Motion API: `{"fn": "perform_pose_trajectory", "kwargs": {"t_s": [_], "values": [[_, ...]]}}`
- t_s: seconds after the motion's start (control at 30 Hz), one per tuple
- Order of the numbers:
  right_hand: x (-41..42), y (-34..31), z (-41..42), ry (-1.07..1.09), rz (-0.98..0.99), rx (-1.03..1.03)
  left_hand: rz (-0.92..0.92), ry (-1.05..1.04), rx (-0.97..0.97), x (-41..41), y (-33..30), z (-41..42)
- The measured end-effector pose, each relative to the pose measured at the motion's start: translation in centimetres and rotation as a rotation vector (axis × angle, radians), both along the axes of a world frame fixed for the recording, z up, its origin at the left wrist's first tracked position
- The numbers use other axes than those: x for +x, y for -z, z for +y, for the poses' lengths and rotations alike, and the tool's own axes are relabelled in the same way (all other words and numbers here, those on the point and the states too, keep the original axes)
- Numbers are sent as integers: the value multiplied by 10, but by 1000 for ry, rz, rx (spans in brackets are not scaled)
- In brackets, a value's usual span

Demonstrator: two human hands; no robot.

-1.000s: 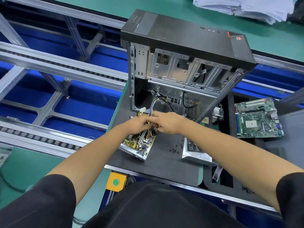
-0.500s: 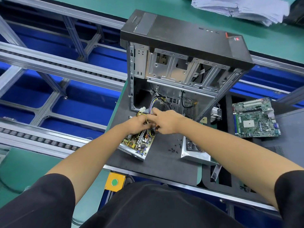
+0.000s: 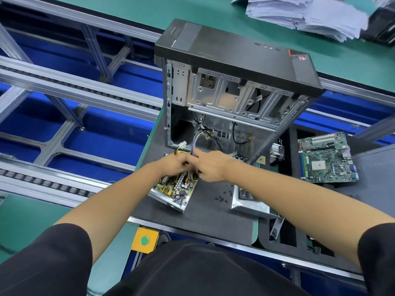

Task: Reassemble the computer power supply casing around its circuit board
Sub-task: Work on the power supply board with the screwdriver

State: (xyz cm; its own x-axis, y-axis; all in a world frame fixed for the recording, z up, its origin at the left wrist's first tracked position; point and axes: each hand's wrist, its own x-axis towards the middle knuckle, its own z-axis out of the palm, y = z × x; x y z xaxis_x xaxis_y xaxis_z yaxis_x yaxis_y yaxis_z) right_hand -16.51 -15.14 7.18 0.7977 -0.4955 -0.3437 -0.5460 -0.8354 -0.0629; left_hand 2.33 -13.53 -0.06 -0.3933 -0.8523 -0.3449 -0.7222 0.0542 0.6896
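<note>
Green matting covers the workbench [image 3: 132,9] on the far side, and nearer me a dark grey mat [image 3: 205,212] carries the job, with two silver conveyor rails [image 3: 64,90] over blue panels running off to the left. I count one open power supply tray [image 3: 171,201] lying on the mat at an angle, its single circuit board [image 3: 173,186] face up inside with the small parts exposed. One bundle of coloured wires [image 3: 192,146] rises from the board's far end toward one white plug [image 3: 183,144]. Both of my hands meet right over that far end: my left hand [image 3: 171,163] has its fingers curled into the wires and grips them, and my right hand [image 3: 210,166] pinches the same bundle from the other side, forefinger stretched toward the left hand. One metal cover [image 3: 250,202] sits just right of the tray, partly hidden under my right forearm. Between tray and cover I can make out roughly seven small black screws [image 3: 222,196] scattered on the mat, though they are too tiny to count surely. Directly behind my hands stands one computer tower [image 3: 235,60] with its side off, so the wires run up in front of its open bay. To its right lies one green motherboard [image 3: 327,159], with one finned heat sink [image 3: 276,152] between them. One stack of papers [image 3: 303,13] rests on the far bench, and one yellow box with a green button [image 3: 145,240] hangs at the near edge.
</note>
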Motion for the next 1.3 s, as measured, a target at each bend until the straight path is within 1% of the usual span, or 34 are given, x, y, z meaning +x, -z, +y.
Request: {"fn": "perform_pose_trajectory", "kwargs": {"t_s": [0.07,0.17,0.23,0.3,0.4,0.53,0.6,0.67,0.73,0.77,0.83,0.9,0.93,0.97,1.13,1.23,1.3], "values": [[-2,-3,-2,-64,10,33,-17,17,28,-1,0,-1],[-4,-9,-5,-147,30,38,-91,-64,52,-2,1,0],[-6,-9,-7,-193,36,7,-50,-52,43,-3,1,0],[-8,-6,-7,-178,31,-15,45,-23,51,-2,-1,0],[-8,-2,-3,-17,31,-39,132,14,-4,-4,-6,4],[-3,6,6,382,-48,23,170,-33,19,-7,-2,8],[2,8,10,494,-86,47,123,-87,24,-12,1,9],[5,9,12,508,-106,76,-10,-132,-41,-18,2,12],[3,5,9,432,-93,82,-40,-176,-98,-21,5,15],[0,0,5,321,-56,41,-32,-191,-107,-20,6,15],[-7,-9,-7,-31,31,-107,-21,-204,-71,-19,8,13],[-8,-18,-19,-372,138,-188,-42,-189,-17,-18,8,11],[-7,-20,-24,-470,178,-198,-65,-192,1,-18,9,10],[-6,-20,-27,-509,195,-203,-81,-200,9,-18,10,9],[-12,-7,-20,-443,143,-229,-93,-175,11,-18,11,9],[-15,-3,-13,-298,83,-278,-85,-165,-11,-18,10,9],[-12,0,-5,-165,89,-303,-59,-173,-41,-18,8,11]]}}
